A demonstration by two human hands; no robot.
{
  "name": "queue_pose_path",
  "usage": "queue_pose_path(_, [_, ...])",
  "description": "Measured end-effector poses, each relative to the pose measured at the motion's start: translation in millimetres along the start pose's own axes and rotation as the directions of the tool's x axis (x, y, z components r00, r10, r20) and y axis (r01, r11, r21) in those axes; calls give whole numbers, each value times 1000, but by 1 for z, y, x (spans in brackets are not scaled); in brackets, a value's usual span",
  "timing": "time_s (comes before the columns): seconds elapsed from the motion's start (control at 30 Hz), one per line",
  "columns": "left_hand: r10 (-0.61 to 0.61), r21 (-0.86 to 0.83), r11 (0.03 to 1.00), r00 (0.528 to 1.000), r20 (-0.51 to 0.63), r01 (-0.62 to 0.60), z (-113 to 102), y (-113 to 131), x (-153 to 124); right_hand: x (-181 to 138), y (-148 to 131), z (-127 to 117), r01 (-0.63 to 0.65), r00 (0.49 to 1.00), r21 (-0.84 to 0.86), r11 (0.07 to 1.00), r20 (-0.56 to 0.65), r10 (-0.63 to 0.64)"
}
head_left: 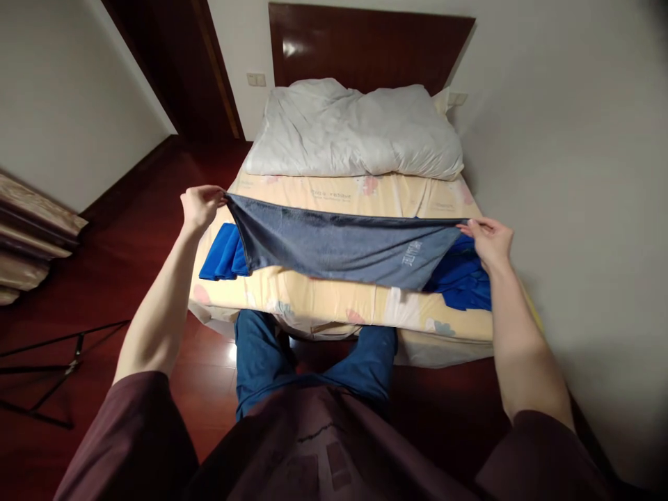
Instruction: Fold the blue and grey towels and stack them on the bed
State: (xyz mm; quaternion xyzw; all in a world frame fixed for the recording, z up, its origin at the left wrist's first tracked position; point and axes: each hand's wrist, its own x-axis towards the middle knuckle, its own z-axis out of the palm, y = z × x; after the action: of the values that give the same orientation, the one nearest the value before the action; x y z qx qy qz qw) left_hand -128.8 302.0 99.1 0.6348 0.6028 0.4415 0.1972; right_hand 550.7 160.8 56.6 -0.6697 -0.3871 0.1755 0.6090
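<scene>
A grey-blue towel (334, 243) with pale lettering near its right end is stretched sideways above the bed. My left hand (202, 205) pinches its upper left corner, and my right hand (488, 240) grips the upper right corner. The long top edge is pulled nearly straight while the lower part hangs down. Beneath the left end lies a folded bright blue cloth (224, 252). On the right, partly covered by the towel and my wrist, is a loose, crumpled heap of blue cloth (462, 278).
The bed (313, 299) has a yellow patterned cover, with a bunched white quilt (355, 132) near the dark wooden headboard (365, 45). A black tripod (67, 369) stands at lower left, below a curtain (31, 243). A wall runs close along the right side.
</scene>
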Motion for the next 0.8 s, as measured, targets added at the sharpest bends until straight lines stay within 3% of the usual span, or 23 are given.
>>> queue_pose_path(0.13, [211, 31, 977, 970, -123, -209, -5, 4, -6, 1, 0, -6, 234, 972, -36, 972, -5, -234])
queue_pose_path(0.23, [322, 53, 947, 936, -141, -317, -7, -6, -31, -21, 11, -15, 281, 959, -84, 956, 62, -277])
queue_pose_path(0.3, [328, 76, 944, 940, -94, -321, -2, -23, -51, -40, 26, -20, 285, 956, -110, 952, 102, -275])
queue_pose_path(0.47, [177, 132, 971, 971, 162, -199, 26, -100, -100, -89, 96, -28, 322, 934, -244, 915, 242, -264])
queue_pose_path(0.6, [18, 243, 963, 932, 363, -113, 55, -165, -142, -119, 168, -36, 296, 900, -492, 819, 431, -66])
queue_pose_path(0.7, [-86, 328, 942, 899, 430, -67, 70, -195, -172, -137, 213, -43, 251, 879, -594, 764, 471, 77])
queue_pose_path(0.8, [-151, 382, 924, 886, 438, -31, 77, -209, -192, -152, 245, -52, 230, 866, -627, 745, 481, 137])
